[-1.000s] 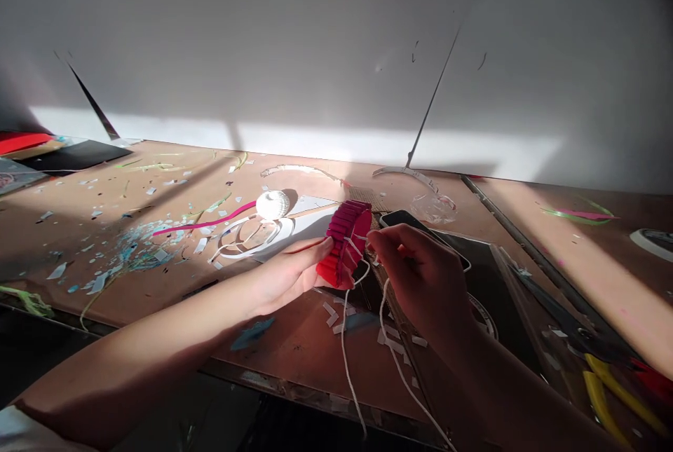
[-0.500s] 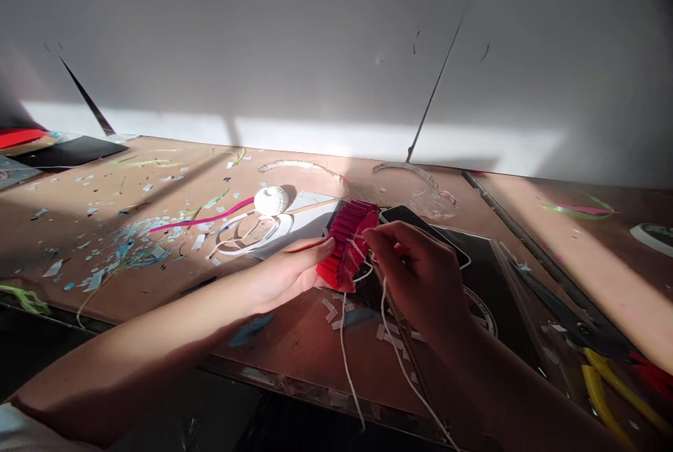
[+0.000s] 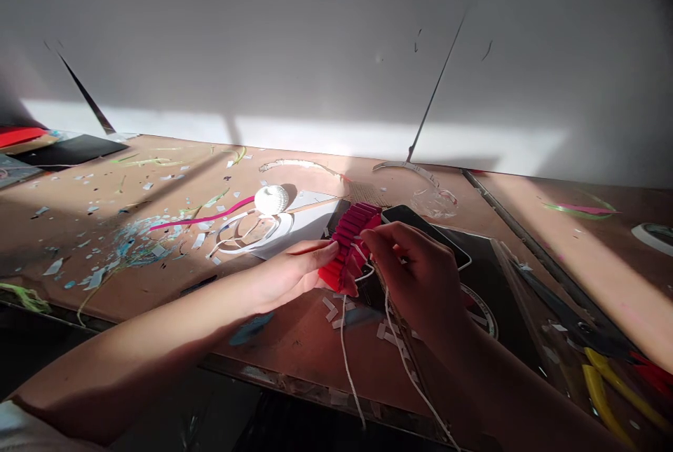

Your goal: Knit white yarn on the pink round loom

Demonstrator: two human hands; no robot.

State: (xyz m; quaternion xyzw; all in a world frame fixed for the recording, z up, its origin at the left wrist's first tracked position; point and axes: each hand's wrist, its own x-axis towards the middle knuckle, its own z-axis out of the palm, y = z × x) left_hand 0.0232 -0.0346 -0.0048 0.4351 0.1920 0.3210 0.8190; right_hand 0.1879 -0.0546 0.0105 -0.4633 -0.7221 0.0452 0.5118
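A ring of pleated crimson paper [image 3: 347,249] stands tilted in the middle of the view, with white string [image 3: 368,361] looped through it and trailing down past the table's front edge. My left hand [image 3: 297,277] grips the ring's lower side from the left, its fingertips against the pleats. My right hand [image 3: 415,273] pinches at the ring's right side, with the string running from its fingers. The fingers hide part of the ring and the string's exact path there.
A black phone [image 3: 420,231] lies just behind my right hand on a dark mat [image 3: 499,319]. Yellow-handled scissors [image 3: 599,375] lie at the right. A white paper ball [image 3: 272,200], white paper strips and scattered scraps cover the brown table [image 3: 137,284].
The pleated ring has turned slightly between my hands, its top edge shifting right. My right hand stays close against it, and the string hangs in much the same place.
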